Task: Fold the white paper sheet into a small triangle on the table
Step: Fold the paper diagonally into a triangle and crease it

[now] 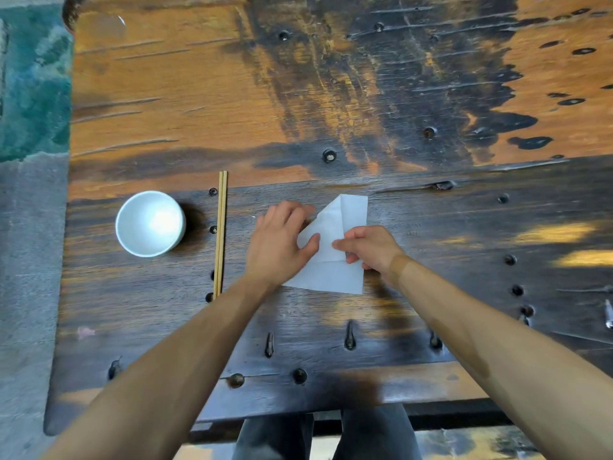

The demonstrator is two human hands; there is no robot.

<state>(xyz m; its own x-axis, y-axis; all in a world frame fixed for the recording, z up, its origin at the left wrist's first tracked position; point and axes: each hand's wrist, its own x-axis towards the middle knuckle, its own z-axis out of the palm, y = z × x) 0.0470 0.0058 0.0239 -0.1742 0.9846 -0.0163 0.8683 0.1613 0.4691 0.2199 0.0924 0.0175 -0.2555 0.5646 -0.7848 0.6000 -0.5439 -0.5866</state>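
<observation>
The white paper sheet lies partly folded on the dark wooden table, with its upper left corner turned in so that the left edge runs diagonally up to a point. My left hand rests on the sheet's left side, thumb pressing on the folded flap. My right hand sits on the right side, its fingers pinching the flap's edge near the middle. Both hands hide parts of the paper beneath them.
A white bowl stands to the left, with a pair of wooden chopsticks lying lengthwise between it and my left hand. Metal studs dot the tabletop. The table's left edge borders grey floor and a teal rug.
</observation>
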